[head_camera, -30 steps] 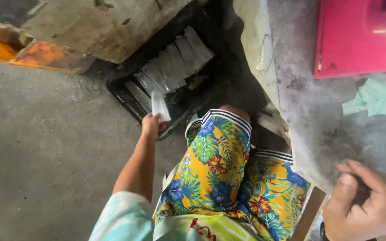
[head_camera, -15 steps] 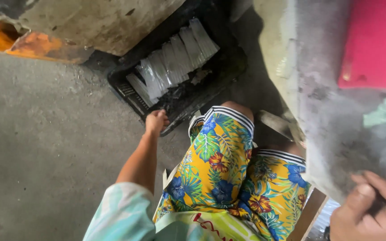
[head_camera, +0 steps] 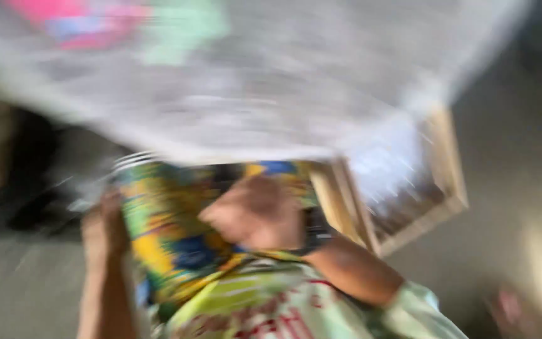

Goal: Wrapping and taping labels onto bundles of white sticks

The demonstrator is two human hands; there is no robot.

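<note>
Looming over both hands (head_camera: 255, 216), a blurred grey table (head_camera: 271, 107) fills the view.

Heavy motion blur throughout, daylight, bright glare at lower right

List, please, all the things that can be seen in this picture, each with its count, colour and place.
The picture is heavily blurred, so only coarse things can be told.
table: one, grey, across the top, above the lap.
pink thing: one, pink, on the table at top left; kind not clear.
pale green patch: one, on the table beside the pink thing.
wooden frame: one, light brown, right of the lap.
floor: grey, lower left.
shorts: one pair, yellow, blue and green, centre.
left hand: at the left of the shorts; nothing seen in it.
right hand: closed, over the lap; contents not visible.
</note>
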